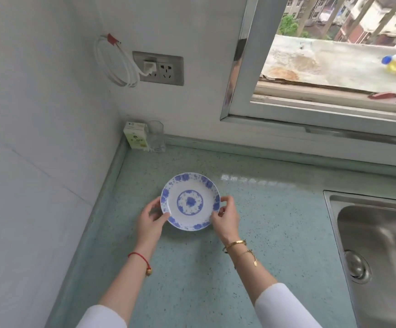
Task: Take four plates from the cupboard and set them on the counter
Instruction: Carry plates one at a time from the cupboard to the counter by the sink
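A blue-and-white plate [190, 201] sits low over the green speckled counter [263, 209], near the corner where two walls meet, and whether its base is already touching the surface cannot be told from this view. The left hand [151, 217] pinches the plate's left rim between thumb and fingers, and the right hand [225, 216] pinches the right rim the same way, so both are closed on the plate rather than spread. Only this one plate shows; no cupboard and no other plates are in view, so the job looks to be at its first plate or so. The main risk is letting go unevenly: if one hand releases before the plate is flat, it could tip and clatter on the hard counter. A small carton [136, 136] and a glass [156, 136] stand in the corner behind, well apart from the plate. The sink [369, 245] lies to the right, so later plates set too far that way could slide toward its edge.
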Demonstrator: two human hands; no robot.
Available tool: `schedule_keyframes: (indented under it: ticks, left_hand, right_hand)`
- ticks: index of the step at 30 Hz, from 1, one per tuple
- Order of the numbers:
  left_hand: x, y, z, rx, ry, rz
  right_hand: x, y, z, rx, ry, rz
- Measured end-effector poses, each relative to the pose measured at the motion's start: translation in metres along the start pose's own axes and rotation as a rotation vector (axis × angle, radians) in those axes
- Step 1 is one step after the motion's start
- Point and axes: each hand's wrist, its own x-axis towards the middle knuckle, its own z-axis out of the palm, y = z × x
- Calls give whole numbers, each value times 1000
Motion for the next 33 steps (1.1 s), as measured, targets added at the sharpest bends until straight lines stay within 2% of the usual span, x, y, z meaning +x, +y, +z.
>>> schedule_keyframes:
  ticks: [9,13,16,23,33]
  left_hand:
    - [5,3,-4,86,-21,-3]
    - [-12,18,-13,156,74,10]
    - [-43,33,-20,151,117,84]
    - [-149,69,-29,36,145,231]
    - [-345,65,-2,-176,491,300]
  right_hand:
    - [0,3,2,-43,-23,-7]
    - [-9,-4,-10,-21,28,9]
    - [-28,-17,-26,35,30,-74]
    - [-102,-55,-73,268,-251,-242]
    - [-206,-38,-153,224,-657,-461]
